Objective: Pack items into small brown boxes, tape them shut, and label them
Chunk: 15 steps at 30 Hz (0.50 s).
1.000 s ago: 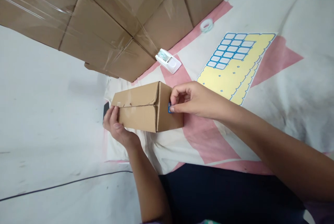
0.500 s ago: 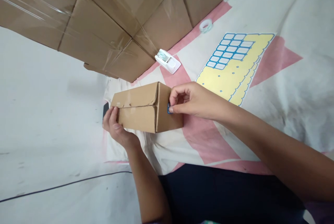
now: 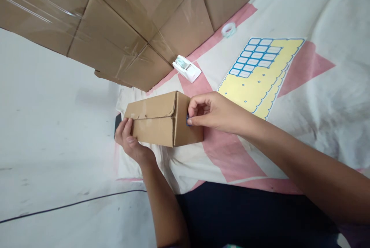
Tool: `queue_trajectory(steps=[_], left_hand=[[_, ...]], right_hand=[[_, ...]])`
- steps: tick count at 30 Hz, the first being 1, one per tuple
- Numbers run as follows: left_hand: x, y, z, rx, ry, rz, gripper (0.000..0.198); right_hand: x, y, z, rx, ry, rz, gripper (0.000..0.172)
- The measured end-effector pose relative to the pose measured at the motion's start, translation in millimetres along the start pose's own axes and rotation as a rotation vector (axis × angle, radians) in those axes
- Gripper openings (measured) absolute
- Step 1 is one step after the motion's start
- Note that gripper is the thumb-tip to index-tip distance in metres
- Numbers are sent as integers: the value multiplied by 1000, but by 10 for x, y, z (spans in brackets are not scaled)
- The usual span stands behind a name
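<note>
Peeking out from behind the left end of the small brown cardboard box (image 3: pixel 157 120) is a dark flat object (image 3: pixel 117 119), mostly covered; I cannot tell what it is. The left hand (image 3: pixel 130 142) is cupped round that same end, its fingers (image 3: pixel 127 129) laid against the near face, its thumb out of sight. The box lies lengthwise on a white-and-pink cloth (image 3: pixel 225 155) spread over the white floor (image 3: pixel 52 132), just ahead of the person's lap. It is plain and a little creased, with a flap seam running along the near face.

On its right end face, a small blue-edged sticker (image 3: pixel 187 120) shows only as a sliver. The right hand (image 3: pixel 212 111) is curled half shut, thumb and forefinger pinching that sticker against the cardboard.

Behind, large film-wrapped brown cartons (image 3: pixel 115 20) are cut off at the top. A white tape dispenser (image 3: pixel 186 68) sits at their foot. Further right lie a roll of clear tape (image 3: pixel 228 29) and a yellow backing sheet (image 3: pixel 257 82) carrying blue-bordered labels only in its far corner.
</note>
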<state>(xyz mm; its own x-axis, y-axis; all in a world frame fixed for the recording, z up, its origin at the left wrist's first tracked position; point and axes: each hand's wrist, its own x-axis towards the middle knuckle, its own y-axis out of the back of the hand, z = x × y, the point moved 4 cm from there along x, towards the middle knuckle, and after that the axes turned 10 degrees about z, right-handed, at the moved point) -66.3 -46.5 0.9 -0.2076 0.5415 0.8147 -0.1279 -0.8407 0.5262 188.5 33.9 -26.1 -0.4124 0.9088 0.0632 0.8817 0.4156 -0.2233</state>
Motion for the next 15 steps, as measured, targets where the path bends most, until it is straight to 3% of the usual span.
queue_trajectory(steps=[3, 7, 12, 15], left_hand=[[12, 27, 21, -35, -9, 89, 60], [15, 24, 35, -47, -7, 94, 60], [21, 35, 36, -149, 4, 122, 54], [22, 34, 45, -148, -16, 127, 54]], right_hand=[[5, -9, 11, 14, -6, 5, 19], [3, 11, 57, -12, -39, 46, 32], [-18, 95, 39, -126, 34, 181, 64], [1, 80, 19, -51, 96, 90, 55]])
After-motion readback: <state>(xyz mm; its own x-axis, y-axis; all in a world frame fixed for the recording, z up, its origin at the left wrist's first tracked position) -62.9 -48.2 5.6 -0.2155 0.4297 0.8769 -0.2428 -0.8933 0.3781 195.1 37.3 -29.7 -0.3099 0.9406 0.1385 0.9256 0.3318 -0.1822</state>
